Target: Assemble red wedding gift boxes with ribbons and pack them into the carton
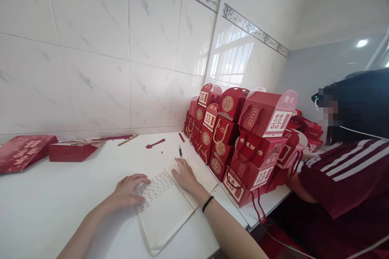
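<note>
An open notebook point(167, 218) lies on the white table in front of me. Handwritten rows of small characters cover the upper part of its left page, with blank lines below. My left hand point(129, 191) rests on that page's left edge, fingers curved and thumb apart, holding nothing. Over the right page lies my right hand point(186, 176), wearing a black band on its wrist. A pen point(180, 152) sticks out beyond its fingertips, apparently held between the fingers; the rest of the pen is hidden.
Stacked red gift boxes point(219, 137) with cord handles stand right of the notebook. Two more red boxes, one a flatter box point(73, 150), lie at left. A dark red strip point(155, 143) and a brown stick point(127, 140) lie near the tiled wall. Another person point(349, 170) sits at right.
</note>
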Motion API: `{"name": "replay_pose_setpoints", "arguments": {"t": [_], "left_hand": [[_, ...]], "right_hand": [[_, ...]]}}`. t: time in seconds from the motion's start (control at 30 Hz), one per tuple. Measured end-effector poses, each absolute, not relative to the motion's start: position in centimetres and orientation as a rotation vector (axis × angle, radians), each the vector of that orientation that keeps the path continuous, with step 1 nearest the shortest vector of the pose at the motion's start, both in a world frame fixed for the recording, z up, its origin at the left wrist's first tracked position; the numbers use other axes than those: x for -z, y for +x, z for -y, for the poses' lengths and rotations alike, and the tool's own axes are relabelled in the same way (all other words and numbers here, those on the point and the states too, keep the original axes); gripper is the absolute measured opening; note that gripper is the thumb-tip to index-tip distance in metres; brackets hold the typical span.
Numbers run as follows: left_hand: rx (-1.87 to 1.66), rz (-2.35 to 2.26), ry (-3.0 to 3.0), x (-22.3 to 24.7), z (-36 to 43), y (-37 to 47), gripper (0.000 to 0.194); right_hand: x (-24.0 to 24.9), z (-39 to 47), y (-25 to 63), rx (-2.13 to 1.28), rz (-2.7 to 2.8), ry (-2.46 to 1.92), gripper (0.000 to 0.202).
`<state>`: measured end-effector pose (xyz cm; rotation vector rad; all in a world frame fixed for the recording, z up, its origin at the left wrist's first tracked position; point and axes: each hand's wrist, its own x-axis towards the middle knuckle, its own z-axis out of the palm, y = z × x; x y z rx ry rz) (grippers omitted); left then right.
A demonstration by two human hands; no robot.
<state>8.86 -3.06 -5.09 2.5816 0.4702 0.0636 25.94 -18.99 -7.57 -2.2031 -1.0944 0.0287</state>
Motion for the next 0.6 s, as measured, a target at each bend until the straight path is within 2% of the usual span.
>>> {"name": "replay_pose_setpoints", "arguments": {"t": [0.07,0.17,0.23,0.37,0.5,0.6], "left_hand": [[-0.072,-0.45,2.576,5.14,3.0,8.84,0.051],[-0.071,-0.433,2.573,5.22,2.92,8.82,0.051],[-0.063,-0.442,2.573,5.14,2.98,8.76,0.052],[-0.049,-0.48,2.577,4.67,3.35,8.63,0.051],[-0.058,-0.488,2.571,4.45,3.58,8.64,0.051],[-0.053,-0.48,2.573,4.57,3.51,8.64,0.051]], "right_hand": [[7.69,19.01,25.99,-0.048,1.069,-2.186,0.06],[7.9,18.98,26.09,-0.054,1.045,-2.151,0.068],[7.99,18.93,26.15,-0.039,1.044,-2.151,0.063],[7.96,18.9,26.15,-0.041,1.089,-2.158,0.041],[7.86,18.99,26.02,-0.041,1.071,-2.17,0.056],[7.79,19.06,25.9,-0.044,1.097,-2.186,0.044]]}}
